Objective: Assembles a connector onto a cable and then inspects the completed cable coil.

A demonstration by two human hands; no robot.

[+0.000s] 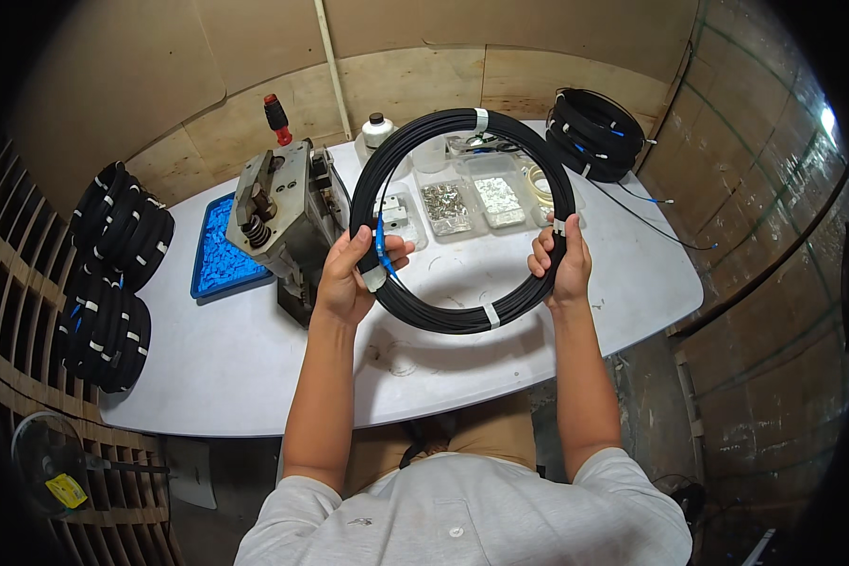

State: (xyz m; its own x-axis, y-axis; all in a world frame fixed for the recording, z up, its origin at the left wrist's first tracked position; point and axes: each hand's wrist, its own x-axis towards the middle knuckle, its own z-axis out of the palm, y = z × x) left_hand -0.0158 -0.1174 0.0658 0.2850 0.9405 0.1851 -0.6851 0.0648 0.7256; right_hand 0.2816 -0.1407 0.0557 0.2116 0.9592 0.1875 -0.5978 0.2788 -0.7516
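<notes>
Left hand (349, 278) and right hand (566, 259) are each curling closed around opposite sides of a black cable coil (439, 319), holding it above the bench (632, 264). Done: white bands (491, 316) are binding it at four visible places; a blue connector (380, 238) is lying along its left side. Outstanding: the coil is not yet resting anywhere. Beyond, a metal machine (288, 212) is standing; far right, similar banded coils (590, 137) are lying, seemingly finished.
</notes>
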